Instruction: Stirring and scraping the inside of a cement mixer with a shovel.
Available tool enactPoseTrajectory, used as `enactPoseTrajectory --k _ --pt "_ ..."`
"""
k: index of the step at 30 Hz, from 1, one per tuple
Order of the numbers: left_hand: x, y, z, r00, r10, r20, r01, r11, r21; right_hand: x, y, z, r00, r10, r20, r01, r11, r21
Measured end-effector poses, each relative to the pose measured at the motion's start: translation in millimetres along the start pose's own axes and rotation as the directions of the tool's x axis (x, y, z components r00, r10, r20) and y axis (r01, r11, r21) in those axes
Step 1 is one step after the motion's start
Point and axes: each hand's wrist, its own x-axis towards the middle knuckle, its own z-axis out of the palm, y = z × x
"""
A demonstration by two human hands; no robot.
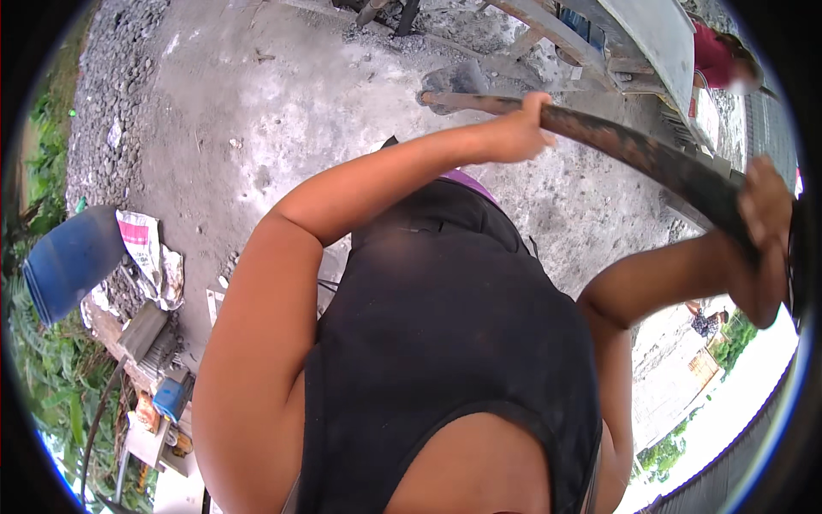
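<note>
A long-handled hoe (638, 146) slants across the upper right of the head view, its dark handle looking thick close to me. Its grey, dirt-caked blade (456, 80) is near the concrete ground at the far end; whether it touches cannot be told. My left hand (516, 134) reaches across my body and is closed round the handle's middle part. Raised at the right edge, my right hand (765, 206) is wrapped round the near end, slightly blurred. The very end of the handle is hidden by that hand.
A large metal-sided frame (646, 38) stands at far right, with a person in a dark red shirt (717, 58) beyond. Gravel (111, 94) lines the left. A blue barrel (73, 261) and a sack (154, 257) lie at left. Another person (709, 321) appears at lower right.
</note>
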Motion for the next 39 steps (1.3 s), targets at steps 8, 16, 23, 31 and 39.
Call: enactPoseTrajectory --k 8,16,23,31,39 --pt "-73 -164 -130 0.906 -0.361 -0.224 0.377 0.44 0.815 -164 172 161 0.744 0.665 -0.069 -0.629 0.732 0.262" --pt "-167 -346 -158 0.493 -0.843 -0.214 0.831 0.53 -0.171 -238 141 48 0.487 0.725 -0.487 -0.645 0.675 0.358" --pt "-209 -332 -187 0.651 -0.711 -0.264 0.661 0.703 -0.263 -321 19 -71 0.396 0.632 -0.666 -0.536 0.748 0.391" --pt "-218 -412 -288 0.4 -0.805 -0.437 0.816 0.53 -0.231 -176 -96 -73 0.52 0.427 -0.74 -0.546 0.832 0.097" --pt "-87 -288 -226 0.755 -0.582 -0.303 0.606 0.795 -0.016 -148 -204 -66 0.414 0.073 -0.907 -0.61 0.762 -0.217"
